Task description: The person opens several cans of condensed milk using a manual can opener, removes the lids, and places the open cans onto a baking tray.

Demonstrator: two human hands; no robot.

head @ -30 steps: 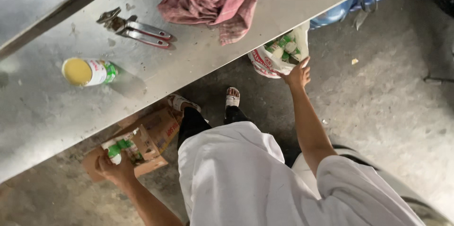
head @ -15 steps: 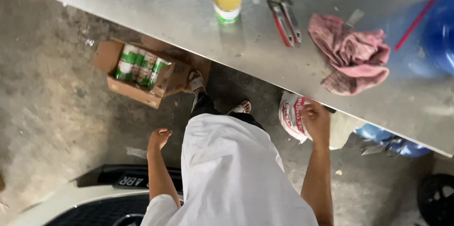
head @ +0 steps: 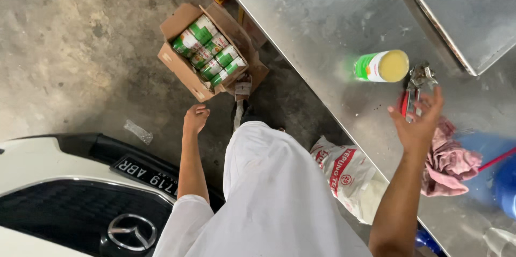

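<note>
The right hand (head: 416, 120) hovers with its grip spread apart and empty over the steel tabletop (head: 322, 26), just above a can opener (head: 415, 87), beside the green can (head: 380, 66) and a pink rag (head: 449, 160). The left hand (head: 194, 119), loosely curled and holding nothing, hangs near the cardboard box of cans (head: 207, 50) on the floor.

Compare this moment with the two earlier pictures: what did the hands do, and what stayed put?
The right hand left the white sack under the table's edge and rose over the steel table, open, fingers near the can opener. The left hand, earlier at the cardboard box of cans, hangs empty beside it. The open can, pink rag and box stayed put.
</note>
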